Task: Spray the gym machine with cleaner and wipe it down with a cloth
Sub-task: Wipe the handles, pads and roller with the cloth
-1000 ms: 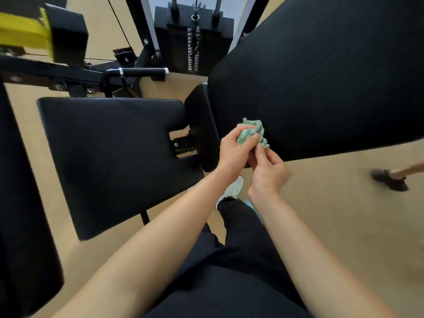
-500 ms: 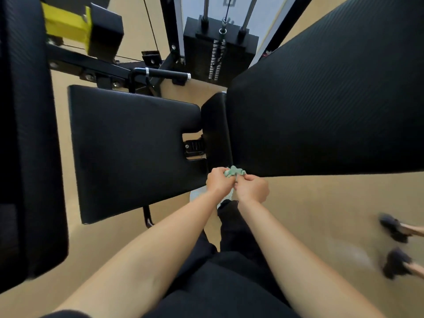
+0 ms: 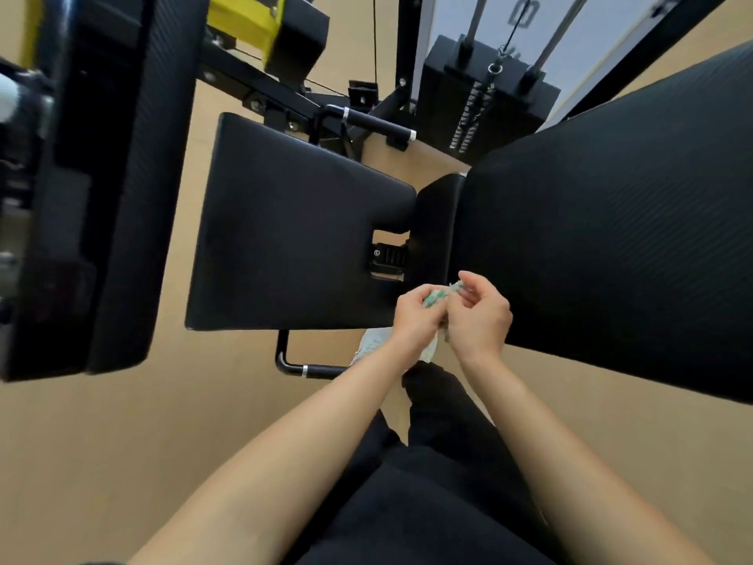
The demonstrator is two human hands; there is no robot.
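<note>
A small crumpled green cloth (image 3: 435,298) is bunched between both my hands, just in front of the gym machine. My left hand (image 3: 415,316) grips its lower part and my right hand (image 3: 481,314) pinches its upper end. Behind the hands lies the flat black seat pad (image 3: 293,230). The large ribbed black back pad (image 3: 611,246) fills the right side. No spray bottle is in view.
A black side pad with a yellow part (image 3: 244,22) stands at the left edge. The weight stack (image 3: 485,99) and cable rise at the back. A black handle bar (image 3: 301,367) sticks out under the seat. My dark trousers and a pale shoe (image 3: 373,340) are below, on tan floor.
The cloth came off the back pad's lower edge and both hands now work it between them. The view has shifted right and down, and another person's feet at the right are gone.
</note>
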